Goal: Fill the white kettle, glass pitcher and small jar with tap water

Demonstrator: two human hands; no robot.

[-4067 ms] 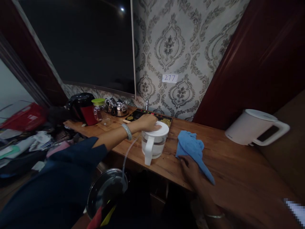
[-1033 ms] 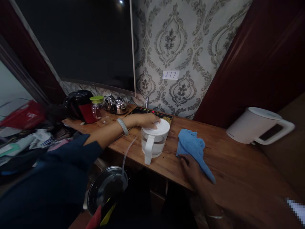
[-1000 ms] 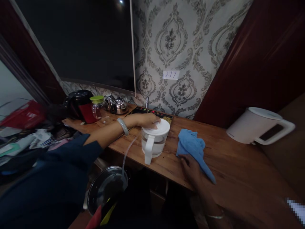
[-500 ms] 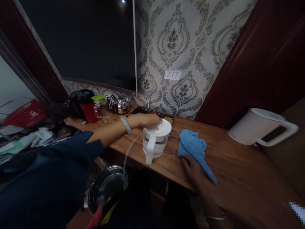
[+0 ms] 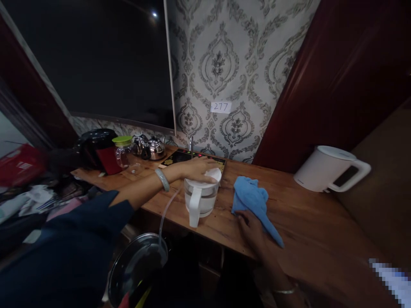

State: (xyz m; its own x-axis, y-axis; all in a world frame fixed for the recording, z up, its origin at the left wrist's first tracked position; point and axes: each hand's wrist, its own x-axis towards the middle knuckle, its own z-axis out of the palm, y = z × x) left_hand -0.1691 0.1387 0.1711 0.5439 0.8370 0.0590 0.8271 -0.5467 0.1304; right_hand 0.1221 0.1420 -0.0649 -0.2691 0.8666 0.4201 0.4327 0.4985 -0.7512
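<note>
My left hand (image 5: 199, 169), with a grey bangle at the wrist, spans the white lid (image 5: 214, 174) of a clear glass kettle. Its thumb lies on the near side and its fingers reach over the far side. The glass kettle (image 5: 208, 204) stands upright near the table's front edge, its white handle (image 5: 194, 208) facing me. What lies under my palm is hidden. Closed at the lower left edge of a crumpled blue cloth (image 5: 252, 196), my right hand (image 5: 250, 226) has its fingertips on the fabric while resting on the wooden table (image 5: 308, 231).
Behind the kettle is a black hob panel (image 5: 176, 157) with a tap (image 5: 192, 143). A white electric kettle (image 5: 316, 171) stands at right; metal teapots (image 5: 156, 147) and a green-lidded jug (image 5: 123, 152) at left. Below the edge, a clear hose (image 5: 165, 214) runs into a metal pot (image 5: 135, 261).
My left hand has spread wider over the kettle's lid, covering more of it. My right hand stays at the cloth. The whole view has shifted slightly.
</note>
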